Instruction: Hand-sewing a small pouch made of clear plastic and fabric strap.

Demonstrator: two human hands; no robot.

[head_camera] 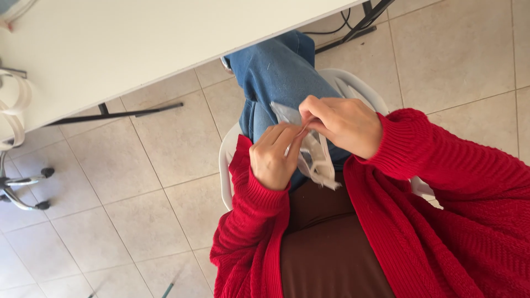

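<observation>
— Pinched, both sides: my left hand (270,157) and my right hand (345,124) are closed on the clear plastic bag (314,157), fingertips meeting over my lap. Between them sits something thin and brownish, maybe a rubber band (305,128), though it is too small for me to be sure.

— Where does the bag lie?

— It hangs between the hands. One end sticks up toward eleven o'clock from my right knuckles, over the blue jeans (276,72); the crumpled end droops to about five o'clock from my left hand, against the brown top.

— How far along is the work?

— Judging from how it looks, somewhere in the middle. The bag is already up off any surface and gathered between my fingers, but its lower end hangs loose and the thin piece is only held, not clearly wound or tied. Whether anything is inside the bag I cannot tell.

— And around you?

— At ten to twelve o'clock is the white table (138,44). Beneath me, the white plastic chair (353,85) shows at one o'clock of my hands. A chair base on castors (22,187) stands at nine o'clock, well apart, on the tiled floor (154,165).
</observation>
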